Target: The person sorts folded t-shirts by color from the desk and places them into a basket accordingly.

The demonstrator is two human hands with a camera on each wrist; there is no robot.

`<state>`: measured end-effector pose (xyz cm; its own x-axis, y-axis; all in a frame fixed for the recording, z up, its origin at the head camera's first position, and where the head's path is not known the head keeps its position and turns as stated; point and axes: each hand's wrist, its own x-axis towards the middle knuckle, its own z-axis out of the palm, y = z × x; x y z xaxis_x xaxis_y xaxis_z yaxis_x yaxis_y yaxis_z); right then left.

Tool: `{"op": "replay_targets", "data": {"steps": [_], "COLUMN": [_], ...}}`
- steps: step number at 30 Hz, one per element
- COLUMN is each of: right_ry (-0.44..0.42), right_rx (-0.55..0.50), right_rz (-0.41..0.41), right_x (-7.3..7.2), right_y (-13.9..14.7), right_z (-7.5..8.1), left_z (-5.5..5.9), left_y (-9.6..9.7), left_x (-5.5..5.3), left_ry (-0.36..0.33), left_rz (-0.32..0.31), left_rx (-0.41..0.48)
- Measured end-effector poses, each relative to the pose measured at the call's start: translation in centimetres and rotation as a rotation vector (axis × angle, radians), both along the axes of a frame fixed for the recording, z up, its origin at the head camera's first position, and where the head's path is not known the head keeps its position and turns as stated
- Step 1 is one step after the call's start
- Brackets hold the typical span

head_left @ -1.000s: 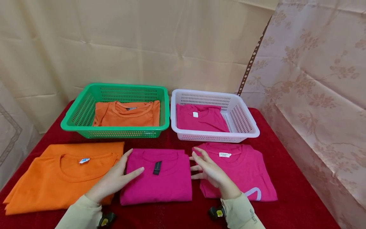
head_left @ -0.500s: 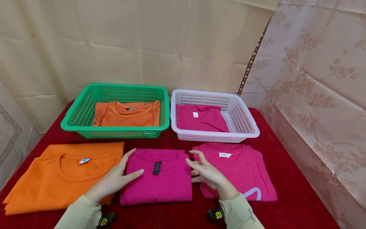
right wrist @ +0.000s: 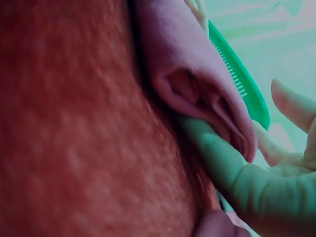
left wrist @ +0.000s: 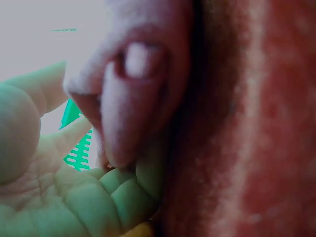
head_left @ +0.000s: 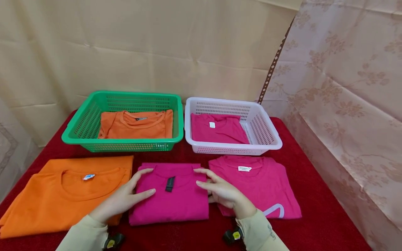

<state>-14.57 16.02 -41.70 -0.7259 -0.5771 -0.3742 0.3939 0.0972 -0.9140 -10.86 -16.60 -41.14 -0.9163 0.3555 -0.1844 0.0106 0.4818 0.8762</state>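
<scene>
A folded magenta T-shirt (head_left: 172, 205) with a black neck label lies flat between my two hands. My left hand (head_left: 122, 198) is at its left edge, thumb extended over the top and fingers along the side. At the opposite edge my right hand (head_left: 224, 193) has its thumb and index finger above the cloth. In the right wrist view, one finger (right wrist: 219, 160) lies beneath the shirt's folded edge (right wrist: 182, 44), and the raised thumb stands apart. The left wrist view has fingers (left wrist: 126, 197) under the rolled side of the shirt (left wrist: 133, 113).
An orange T-shirt (head_left: 75, 202) lies to the left, a pink one (head_left: 260, 191) to the right. Behind stand a green basket (head_left: 125, 141) holding an orange shirt and a white basket (head_left: 232, 147) holding a pink one. Red cloth (head_left: 314, 209) covers the table.
My right hand has moved left, from beside the magenta shirt's right edge to over and under it. The left hand's index finger has bent inward over the shirt. The head view has shifted slightly.
</scene>
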Motion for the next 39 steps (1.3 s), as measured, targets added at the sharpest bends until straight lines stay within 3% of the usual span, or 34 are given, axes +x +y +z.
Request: {"op": "replay_targets", "data": {"steps": [6, 11, 20, 39], "right_ry": [-0.038, -0.036, -0.035, -0.004], "right_rx": [-0.05, -0.074, -0.076, -0.054], "right_rz": [0.037, 0.101, 0.111, 0.116], "right_x": [-0.11, -0.21, -0.12, -0.09], "right_y": [-0.14, -0.1, -0.14, -0.1], "right_z": [-0.2, -0.44, -0.72, -0.75], "left_z": [-0.26, -0.34, -0.28, -0.43], "left_y": [-0.28, -0.42, -0.63, -0.54], "left_x": [-0.2, -0.17, -0.25, -0.11], "left_ry": [-0.031, -0.041, -0.043, -0.097], "left_rz": [-0.056, -0.071, -0.087, -0.044], "left_rx": [0.085, 0.096, 0.066, 0.124]}}
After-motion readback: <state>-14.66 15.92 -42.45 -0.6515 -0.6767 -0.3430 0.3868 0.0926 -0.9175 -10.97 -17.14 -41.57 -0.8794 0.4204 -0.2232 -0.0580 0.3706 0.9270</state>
